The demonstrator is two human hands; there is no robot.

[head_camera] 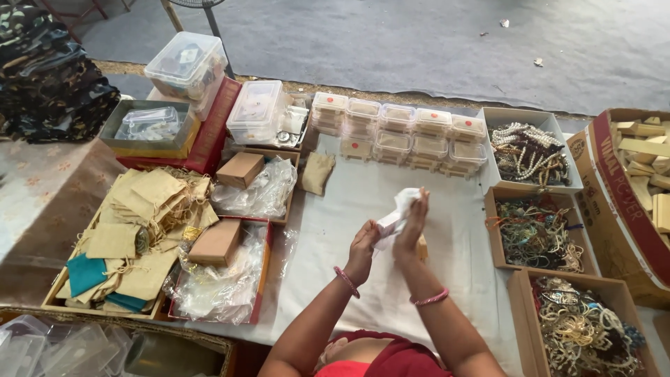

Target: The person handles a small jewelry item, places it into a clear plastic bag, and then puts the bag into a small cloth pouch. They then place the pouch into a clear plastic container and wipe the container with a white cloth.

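white cloth (pixel 403 204) | pinched between left hand (pixel 363 248), right hand (pixel 412 227) grip

Both hands raised over counter (pixel 349 202) centre, left hand (pixel 362 250) beside right hand (pixel 412 223), cloth (pixel 401 208) between them. Lidded boxes (pixel 398 132) in rows behind. Jewellery trays (pixel 537 234) right. Pouches (pixel 143 223) left.

Low table under a pale cloth (pixel 363 202). Beyond the hands (pixel 391 234), stacked clear lidded boxes (pixel 398 132); to their right, cardboard boxes of beaded jewellery (pixel 537 234); to their left, a tray of tan drawstring pouches (pixel 139 230) and crumpled plastic bags (pixel 255 192).
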